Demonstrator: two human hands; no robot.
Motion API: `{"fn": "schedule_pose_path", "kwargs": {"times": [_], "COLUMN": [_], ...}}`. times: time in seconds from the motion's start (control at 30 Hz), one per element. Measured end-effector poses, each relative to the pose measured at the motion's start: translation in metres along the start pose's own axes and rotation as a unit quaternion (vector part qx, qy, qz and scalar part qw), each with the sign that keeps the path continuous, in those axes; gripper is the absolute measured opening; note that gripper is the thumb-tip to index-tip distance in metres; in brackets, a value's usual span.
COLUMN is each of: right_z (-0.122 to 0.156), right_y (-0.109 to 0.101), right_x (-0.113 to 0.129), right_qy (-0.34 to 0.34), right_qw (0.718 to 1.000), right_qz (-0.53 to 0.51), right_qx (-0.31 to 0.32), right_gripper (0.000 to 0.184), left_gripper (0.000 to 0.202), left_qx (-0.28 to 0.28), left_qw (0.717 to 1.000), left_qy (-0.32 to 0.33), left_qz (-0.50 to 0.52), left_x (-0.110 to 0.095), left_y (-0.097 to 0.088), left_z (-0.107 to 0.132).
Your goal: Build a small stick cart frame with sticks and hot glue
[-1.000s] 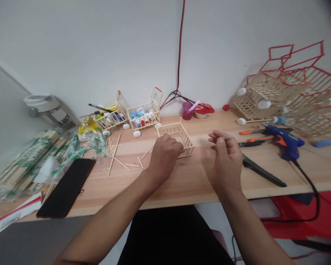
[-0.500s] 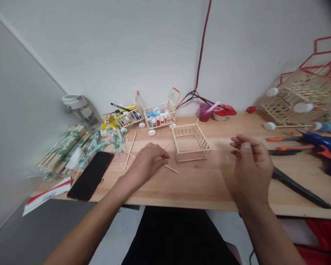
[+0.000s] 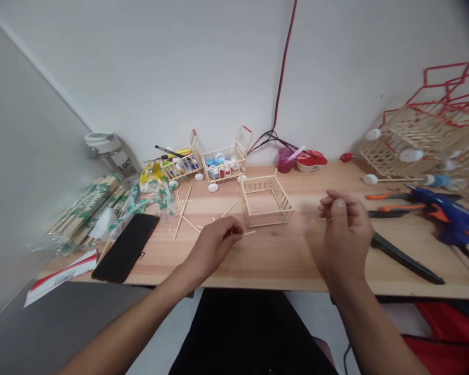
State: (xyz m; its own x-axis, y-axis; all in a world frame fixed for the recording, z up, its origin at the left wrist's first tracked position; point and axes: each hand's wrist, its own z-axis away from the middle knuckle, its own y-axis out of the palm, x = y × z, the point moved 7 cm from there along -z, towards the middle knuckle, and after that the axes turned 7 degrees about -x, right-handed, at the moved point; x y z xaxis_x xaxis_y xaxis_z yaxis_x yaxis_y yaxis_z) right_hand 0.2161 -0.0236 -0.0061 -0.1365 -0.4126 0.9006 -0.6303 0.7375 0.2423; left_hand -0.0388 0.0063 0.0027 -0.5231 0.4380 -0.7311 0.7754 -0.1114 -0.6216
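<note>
My left hand [image 3: 214, 245] rests on the wooden table [image 3: 281, 255] with its fingers pinched on a thin wooden stick [image 3: 249, 233] that pokes out to the right. Just beyond the stick stands a small open box frame of wooden sticks [image 3: 266, 200]. To the right of the frame my right hand [image 3: 344, 234] hovers above the table, fingers loosely curled and apart, holding nothing. Several loose sticks [image 3: 185, 211] lie left of the frame.
A black phone [image 3: 125, 247] and packets of sticks [image 3: 89, 211] lie at the left. Two small stick carts with bottle caps [image 3: 222, 161] stand by the wall. A blue glue gun [image 3: 447, 213], pliers [image 3: 391, 196], a black blade [image 3: 406, 259] and large stick carts [image 3: 426, 140] are at the right.
My left hand left the box frame, moved toward me and pinched a loose stick on the table. My right hand stayed raised. The view shifted left.
</note>
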Motion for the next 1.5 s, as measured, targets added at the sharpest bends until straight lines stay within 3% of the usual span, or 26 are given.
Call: {"fn": "schedule_pose_path", "kwargs": {"times": [0.1,0.17,0.23,0.33,0.57,0.63,0.7,0.77,0.83,0.93,1.03,1.1,1.37,1.5], "right_z": [0.006,0.015,0.029,0.051,0.058,0.050,0.042,0.038,0.039,0.044,0.048,0.049,0.048,0.047], "right_y": [0.001,0.003,0.007,0.008,-0.002,-0.003,0.000,0.008,0.017,0.027,0.030,0.030,0.034,0.034], "right_x": [0.009,0.012,0.011,0.006,-0.005,0.001,0.012,0.021,0.024,0.019,0.013,0.011,0.005,0.000], "right_qy": [-0.014,-0.014,-0.004,0.022,0.043,-0.008,-0.087,-0.158,-0.196,-0.207,-0.205,-0.204,-0.215,-0.213], "right_qw": [1.000,0.995,0.981,0.965,0.957,0.956,0.948,0.931,0.913,0.897,0.886,0.878,0.851,0.839], "right_qz": [0.018,0.079,0.137,0.144,0.181,0.214,0.252,0.286,0.310,0.339,0.368,0.390,0.443,0.466], "right_qx": [0.022,0.060,0.136,0.218,0.224,0.200,0.172,0.166,0.177,0.196,0.193,0.188,0.182,0.181], "right_gripper": [0.025,0.026,0.025,0.021,0.024,0.024,0.022,0.019,0.017,0.017,0.020,0.020,0.021,0.019], "left_gripper": [0.012,0.017,0.016,0.011,0.001,0.006,0.007,0.007,0.008,0.010,0.010,0.010,0.014,0.020], "left_qx": [-0.045,-0.074,-0.086,-0.073,-0.055,-0.080,-0.144,-0.206,-0.219,-0.154,-0.036,0.010,0.017,0.024], "left_qw": [0.958,0.924,0.913,0.926,0.962,0.977,0.982,0.973,0.965,0.970,0.976,0.972,0.944,0.940], "left_qy": [-0.130,-0.173,-0.179,-0.160,-0.115,-0.059,0.019,0.089,0.143,0.170,0.171,0.172,0.242,0.240], "left_qz": [0.253,0.332,0.356,0.335,0.239,0.187,0.117,0.046,-0.010,-0.078,-0.130,-0.160,-0.224,-0.240], "left_x": [0.001,-0.002,-0.008,-0.017,-0.027,-0.034,-0.044,-0.052,-0.058,-0.056,-0.047,-0.043,-0.051,-0.055], "left_y": [0.010,0.022,0.034,0.049,0.059,0.049,0.029,0.009,-0.002,-0.001,0.016,0.026,0.042,0.048], "left_z": [-0.001,-0.002,-0.003,-0.002,0.001,-0.001,-0.004,-0.010,-0.019,-0.040,-0.057,-0.062,-0.069,-0.073]}}
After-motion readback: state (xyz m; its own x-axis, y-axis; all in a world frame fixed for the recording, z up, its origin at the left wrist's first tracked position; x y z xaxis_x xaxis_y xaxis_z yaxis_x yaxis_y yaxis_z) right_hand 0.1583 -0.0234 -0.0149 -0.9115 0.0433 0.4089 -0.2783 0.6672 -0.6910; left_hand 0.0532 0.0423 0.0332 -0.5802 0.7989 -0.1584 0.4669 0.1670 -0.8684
